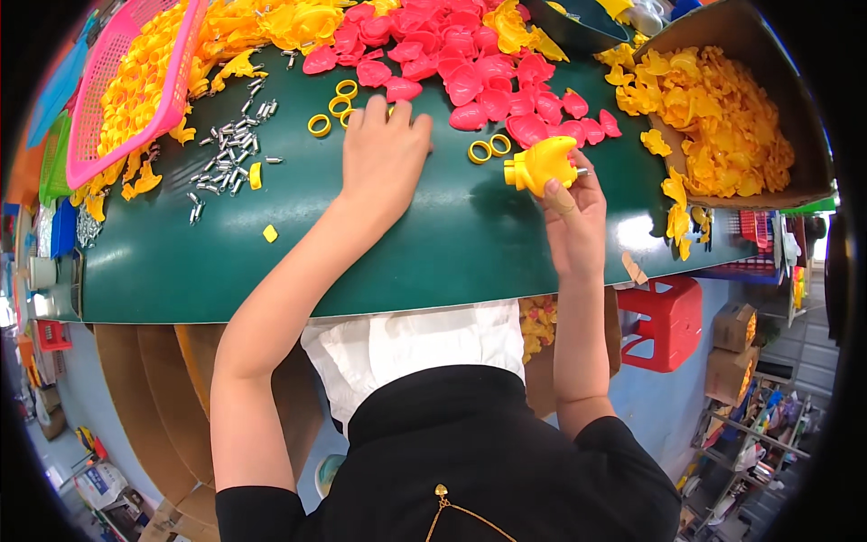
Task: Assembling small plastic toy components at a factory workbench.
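My right hand (576,217) grips a glossy yellow plastic toy part (545,164) between thumb and fingers, just above the green tabletop. The part has a ribbed round neck on its left, and a small metal pin (583,172) shows at its right. My left hand (384,158) reaches palm down to the table, fingers bent and apart, among small yellow rings (319,126). A bit of yellow shows by its fingertips; whether they touch it is hidden. Two more yellow rings (480,152) lie between the hands. Pink-red plastic shells (465,83) are heaped just beyond.
Small metal cylinders (237,144) lie scattered at left, beside a pink basket (172,107) of yellow pieces. A cardboard box (804,172) of yellow parts stands at right. More yellow parts (298,25) are piled at the back. A red stool (673,325) stands below the table's right.
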Motion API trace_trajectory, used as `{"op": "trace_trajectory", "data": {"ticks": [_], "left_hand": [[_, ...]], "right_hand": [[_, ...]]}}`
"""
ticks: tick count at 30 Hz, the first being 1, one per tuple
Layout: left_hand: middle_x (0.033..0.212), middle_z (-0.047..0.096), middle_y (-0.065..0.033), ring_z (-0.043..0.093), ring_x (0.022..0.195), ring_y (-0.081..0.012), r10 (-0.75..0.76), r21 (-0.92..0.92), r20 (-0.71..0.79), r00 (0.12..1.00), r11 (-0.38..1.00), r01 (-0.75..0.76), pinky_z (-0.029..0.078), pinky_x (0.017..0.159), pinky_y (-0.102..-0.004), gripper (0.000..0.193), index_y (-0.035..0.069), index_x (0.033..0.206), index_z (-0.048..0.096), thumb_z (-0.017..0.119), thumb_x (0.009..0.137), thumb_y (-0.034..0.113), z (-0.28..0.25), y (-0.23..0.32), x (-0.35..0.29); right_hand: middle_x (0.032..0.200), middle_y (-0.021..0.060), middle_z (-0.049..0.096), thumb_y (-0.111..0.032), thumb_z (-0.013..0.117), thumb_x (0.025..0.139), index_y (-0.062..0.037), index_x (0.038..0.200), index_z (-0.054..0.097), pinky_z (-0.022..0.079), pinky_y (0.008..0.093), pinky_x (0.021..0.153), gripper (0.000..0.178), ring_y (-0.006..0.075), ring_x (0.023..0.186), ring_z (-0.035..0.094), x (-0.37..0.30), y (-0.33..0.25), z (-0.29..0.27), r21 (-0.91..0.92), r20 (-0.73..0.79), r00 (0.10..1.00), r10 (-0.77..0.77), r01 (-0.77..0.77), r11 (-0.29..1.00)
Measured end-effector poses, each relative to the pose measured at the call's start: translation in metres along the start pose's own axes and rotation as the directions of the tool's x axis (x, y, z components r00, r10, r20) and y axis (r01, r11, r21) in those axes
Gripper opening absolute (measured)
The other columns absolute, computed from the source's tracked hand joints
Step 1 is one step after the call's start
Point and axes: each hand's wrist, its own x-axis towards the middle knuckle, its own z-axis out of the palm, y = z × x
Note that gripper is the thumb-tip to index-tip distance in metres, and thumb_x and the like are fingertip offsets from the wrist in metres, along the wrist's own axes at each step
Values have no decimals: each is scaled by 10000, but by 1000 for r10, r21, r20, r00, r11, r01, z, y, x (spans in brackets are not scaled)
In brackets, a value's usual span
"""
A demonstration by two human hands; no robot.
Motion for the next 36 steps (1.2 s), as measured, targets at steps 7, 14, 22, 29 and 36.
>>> {"op": "trace_trajectory", "data": {"ticks": [7,14,22,29,36], "left_hand": [[1041,637,-75,599,946,-144,-162,-885,449,879,-217,412,487,853,-275,309,-21,1129,615,693,840,57,-70,14,-41],[1056,635,-75,598,937,-117,-247,-820,434,866,-506,266,485,851,-250,286,-44,1138,612,668,874,51,-76,27,-65],[1090,646,-109,626,972,-150,-199,-645,500,843,-735,209,519,865,-291,325,-44,1167,587,668,876,78,-66,33,-72],[1119,637,-128,629,973,-166,-125,-633,570,812,-697,337,506,891,-303,334,-31,1200,565,627,912,125,-58,25,-76],[948,617,-97,607,849,-175,71,-408,600,797,-829,381,508,799,-283,400,3,1076,568,544,951,382,-49,-14,-68]], "right_hand": [[1403,221,420,-149,753,796,-73,1362,419,421,436,1037,661,369,1259,476,-17,-1,35,314,270,963,5,-93,945],[1387,219,432,-172,785,770,-104,1340,447,429,478,1024,666,391,1240,488,-28,3,50,318,322,945,-60,-48,947],[1310,216,501,-45,803,702,-50,1219,525,499,436,949,586,359,1165,555,-36,0,50,71,350,879,-324,320,945],[1294,224,520,21,757,710,-35,1218,537,501,412,943,556,325,1127,581,-24,-16,31,-63,482,790,-378,462,885],[1373,223,447,-27,734,763,-19,1286,470,453,414,1001,586,294,1215,514,-21,-16,-11,109,32,957,-287,282,953]]}}
